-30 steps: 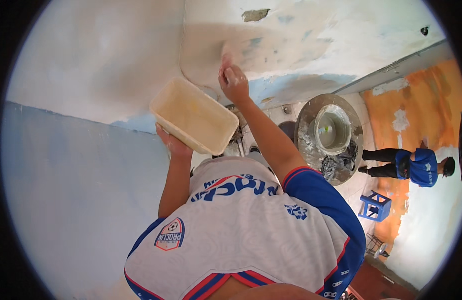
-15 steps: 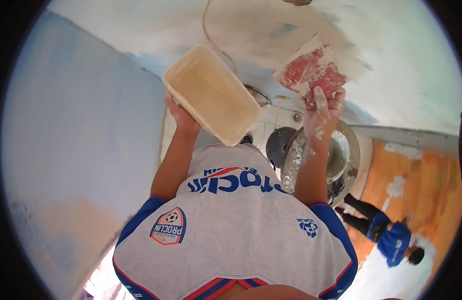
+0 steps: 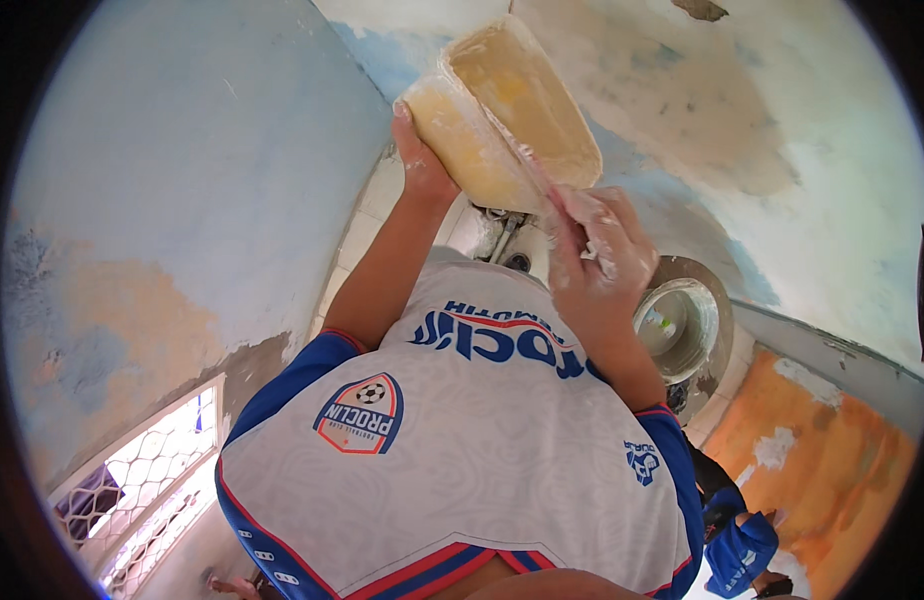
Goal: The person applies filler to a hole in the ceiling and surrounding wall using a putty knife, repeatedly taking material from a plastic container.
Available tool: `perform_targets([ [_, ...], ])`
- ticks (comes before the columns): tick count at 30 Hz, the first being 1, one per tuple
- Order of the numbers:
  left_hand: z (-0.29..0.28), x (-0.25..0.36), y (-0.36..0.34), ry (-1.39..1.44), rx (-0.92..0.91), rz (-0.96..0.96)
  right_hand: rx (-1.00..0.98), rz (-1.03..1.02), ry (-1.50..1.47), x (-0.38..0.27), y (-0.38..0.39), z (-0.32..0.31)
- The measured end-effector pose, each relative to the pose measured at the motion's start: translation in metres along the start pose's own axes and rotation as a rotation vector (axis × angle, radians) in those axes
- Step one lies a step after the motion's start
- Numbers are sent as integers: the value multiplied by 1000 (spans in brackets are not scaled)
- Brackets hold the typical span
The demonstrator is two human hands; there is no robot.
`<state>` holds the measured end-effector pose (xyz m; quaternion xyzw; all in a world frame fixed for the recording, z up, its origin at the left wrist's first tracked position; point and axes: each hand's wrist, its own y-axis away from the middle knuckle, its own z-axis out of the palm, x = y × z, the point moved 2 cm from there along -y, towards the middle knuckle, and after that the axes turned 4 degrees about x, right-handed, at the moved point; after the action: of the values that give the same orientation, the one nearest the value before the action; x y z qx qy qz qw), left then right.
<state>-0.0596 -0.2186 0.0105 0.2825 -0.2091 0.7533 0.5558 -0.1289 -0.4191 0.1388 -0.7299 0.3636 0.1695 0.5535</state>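
Note:
A cream rectangular plastic tub (image 3: 460,135), smeared with pale putty, is tilted in front of me. My left hand (image 3: 422,160) grips its outer side, fingers wrapped against the wall of the tub. A red putty spreader (image 3: 530,163) shows nearly edge-on along the near rim of the tub. My right hand (image 3: 604,245), coated with white putty, is closed on the spreader's near end. How much putty is on the blade cannot be made out from this angle.
Below my right forearm stands a round putty-stained bucket (image 3: 717,325). Patchy blue wall (image 3: 182,170) rises on the left, beside a grilled window (image 3: 132,490). A patched wall (image 3: 702,110) is ahead. Another person in blue (image 3: 739,550) is at lower right, near an orange wall (image 3: 812,450).
The spreader has come from the wall side at the right down to the tub's rim. The tub has shifted up and right and tipped. My view has turned, bringing in the window.

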Motion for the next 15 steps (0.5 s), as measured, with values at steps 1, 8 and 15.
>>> perform_targets([
  [1, -1, 2, 0, 7, -2, 4, -3, -7, 4, -2, 0, 3],
  [8, -48, 56, 11, 54, 92, -7, -90, 130, -46, -72, -4, 34],
  [15, -117, 125, 23, 58, -50, 42, 183, 557, -241, -105, 5, 83],
])
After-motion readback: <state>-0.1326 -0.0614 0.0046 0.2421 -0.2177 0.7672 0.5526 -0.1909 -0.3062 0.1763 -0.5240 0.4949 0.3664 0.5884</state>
